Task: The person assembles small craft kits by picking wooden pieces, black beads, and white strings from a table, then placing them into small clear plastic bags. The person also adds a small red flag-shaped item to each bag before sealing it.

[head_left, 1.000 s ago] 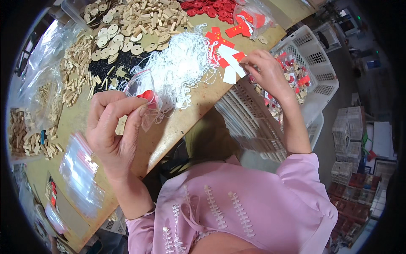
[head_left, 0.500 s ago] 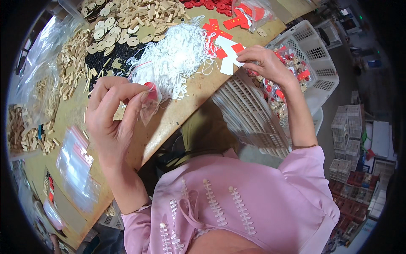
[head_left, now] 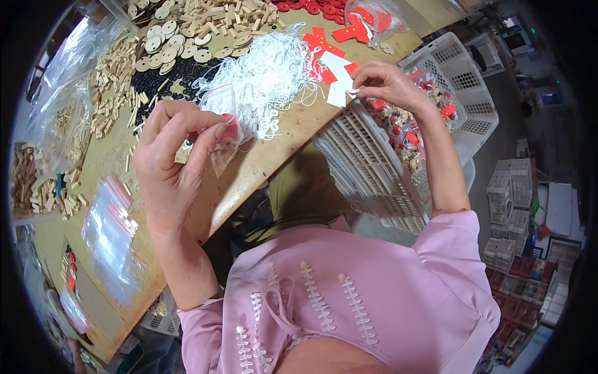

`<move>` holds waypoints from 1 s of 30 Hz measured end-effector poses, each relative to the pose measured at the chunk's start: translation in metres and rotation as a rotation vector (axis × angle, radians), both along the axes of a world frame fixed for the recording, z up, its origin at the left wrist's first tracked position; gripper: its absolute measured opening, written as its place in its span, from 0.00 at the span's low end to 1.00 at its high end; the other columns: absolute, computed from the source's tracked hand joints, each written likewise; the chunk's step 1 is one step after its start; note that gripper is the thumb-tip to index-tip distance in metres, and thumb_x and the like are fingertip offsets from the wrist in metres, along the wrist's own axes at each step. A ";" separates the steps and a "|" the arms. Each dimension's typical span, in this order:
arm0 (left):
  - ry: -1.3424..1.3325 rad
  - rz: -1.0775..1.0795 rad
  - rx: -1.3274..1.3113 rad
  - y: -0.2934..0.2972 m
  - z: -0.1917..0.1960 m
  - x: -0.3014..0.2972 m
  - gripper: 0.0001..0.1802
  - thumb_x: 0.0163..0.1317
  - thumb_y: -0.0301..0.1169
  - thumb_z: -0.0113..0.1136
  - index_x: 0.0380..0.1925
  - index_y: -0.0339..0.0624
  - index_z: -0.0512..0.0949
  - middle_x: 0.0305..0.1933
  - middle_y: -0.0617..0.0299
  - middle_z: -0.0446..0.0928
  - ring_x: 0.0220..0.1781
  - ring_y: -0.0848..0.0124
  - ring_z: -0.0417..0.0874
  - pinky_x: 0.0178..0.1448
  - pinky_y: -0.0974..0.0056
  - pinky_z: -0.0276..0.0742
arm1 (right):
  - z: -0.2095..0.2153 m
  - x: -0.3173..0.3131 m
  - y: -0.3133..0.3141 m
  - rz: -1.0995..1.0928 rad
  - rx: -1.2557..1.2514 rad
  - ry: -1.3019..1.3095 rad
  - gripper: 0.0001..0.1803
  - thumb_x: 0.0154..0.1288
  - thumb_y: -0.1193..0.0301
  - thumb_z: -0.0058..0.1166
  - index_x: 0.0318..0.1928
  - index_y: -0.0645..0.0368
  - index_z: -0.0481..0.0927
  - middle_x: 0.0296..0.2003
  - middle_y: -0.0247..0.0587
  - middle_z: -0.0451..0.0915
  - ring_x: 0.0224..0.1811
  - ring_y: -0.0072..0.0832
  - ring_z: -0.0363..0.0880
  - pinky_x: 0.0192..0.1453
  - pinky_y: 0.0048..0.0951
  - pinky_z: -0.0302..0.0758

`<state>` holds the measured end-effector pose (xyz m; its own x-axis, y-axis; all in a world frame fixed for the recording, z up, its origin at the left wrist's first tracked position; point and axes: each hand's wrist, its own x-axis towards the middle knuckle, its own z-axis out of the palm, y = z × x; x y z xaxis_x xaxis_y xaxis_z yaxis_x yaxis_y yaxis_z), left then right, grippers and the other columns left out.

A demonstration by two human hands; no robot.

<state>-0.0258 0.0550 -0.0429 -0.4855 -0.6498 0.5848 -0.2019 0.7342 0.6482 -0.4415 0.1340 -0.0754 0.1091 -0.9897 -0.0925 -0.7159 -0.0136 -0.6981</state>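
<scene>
My left hand (head_left: 171,156), over the table's near edge, pinches a small clear zip bag (head_left: 225,153). Something red shows inside the bag near its top; the rest of its contents I cannot make out. My right hand (head_left: 392,87) is at the table edge with thumb and fingers closed on the end of a white card (head_left: 337,93). Other red and white cards (head_left: 321,47) lie loosely spread beside it. Between my hands a heap of white strings (head_left: 261,81) covers the table.
Round wooden discs (head_left: 165,47), wooden blocks (head_left: 230,15), black pieces (head_left: 146,87) and red discs (head_left: 308,5) lie in piles. Flat empty zip bags (head_left: 112,240) lie at left. White plastic crates (head_left: 479,106) stand at right, one holding filled bags (head_left: 405,143).
My left hand has shifted slightly right with the bag. My right hand's fingers have drawn closer together at the white card's end.
</scene>
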 end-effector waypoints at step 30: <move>0.095 -0.079 0.166 0.017 -0.027 0.062 0.07 0.55 0.23 0.71 0.35 0.40 0.88 0.41 0.61 0.80 0.46 0.67 0.81 0.53 0.63 0.76 | 0.077 0.187 -0.047 0.101 -0.405 -0.415 0.09 0.75 0.77 0.59 0.52 0.60 0.86 0.34 0.31 0.87 0.30 0.14 0.84 0.25 0.13 0.66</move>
<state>0.0359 0.0718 -0.0698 -0.4861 -0.7034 0.5187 -0.0800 0.6268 0.7751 -0.2547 0.0872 0.0017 0.1513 -0.9200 0.3616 -0.3654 -0.3920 -0.8443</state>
